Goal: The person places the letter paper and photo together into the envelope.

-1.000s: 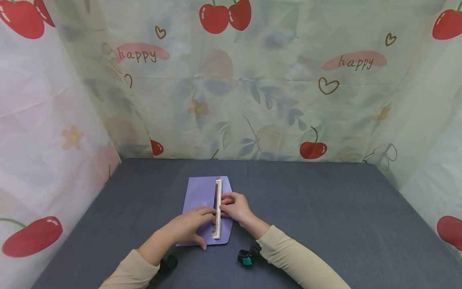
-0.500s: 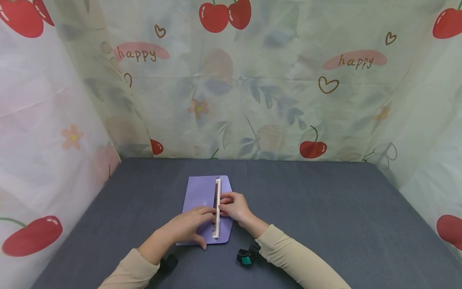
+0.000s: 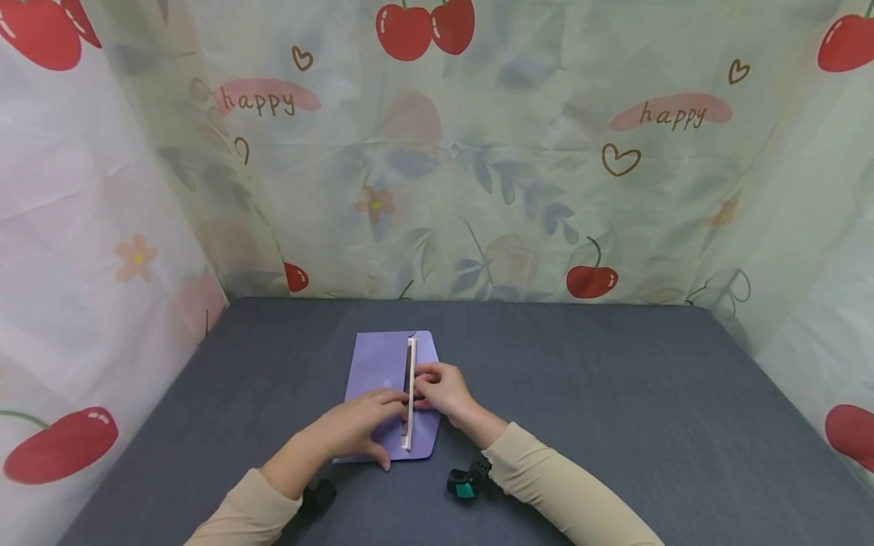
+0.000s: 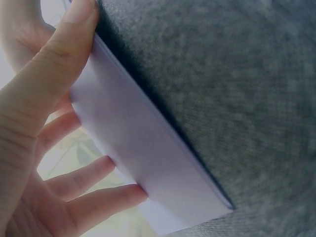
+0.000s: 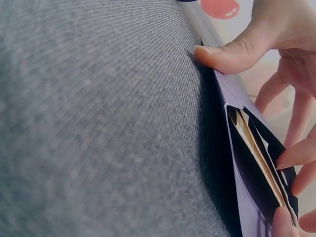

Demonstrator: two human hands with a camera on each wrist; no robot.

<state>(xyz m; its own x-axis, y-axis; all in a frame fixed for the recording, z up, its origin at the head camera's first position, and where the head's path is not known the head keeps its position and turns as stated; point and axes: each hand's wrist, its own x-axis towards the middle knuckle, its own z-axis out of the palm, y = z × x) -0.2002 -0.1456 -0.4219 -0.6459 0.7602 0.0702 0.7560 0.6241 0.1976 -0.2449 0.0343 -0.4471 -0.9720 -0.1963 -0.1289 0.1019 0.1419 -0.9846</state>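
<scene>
A purple envelope (image 3: pixel 381 356) lies on the table, its opening toward the right and its flap spread flat on that side. From the opening juts the thin white edge of a flat paper stack (image 3: pixel 411 356). My right hand (image 3: pixel 447 393) pinches that edge near its middle. Across the envelope's face rests my left hand (image 3: pixel 351 426), fingers extended to the opening and thumb at the near edge. Cream and white layers of the paper stack (image 5: pixel 256 153) show inside the dark mouth in the right wrist view. The left wrist view has my left fingers spread over the envelope (image 4: pixel 133 133).
A dark grey cloth covers the table (image 3: pixel 587 394). Black wrist gear with a teal patch (image 3: pixel 465 491) hangs by my right wrist, and another black piece (image 3: pixel 319 498) sits under my left wrist. A cherry-printed curtain (image 3: pixel 519 152) encloses the back and sides.
The white edge of the paper stack has shifted slightly left and now shows as a narrower strip. My right fingers have followed it, while my left hand stays put.
</scene>
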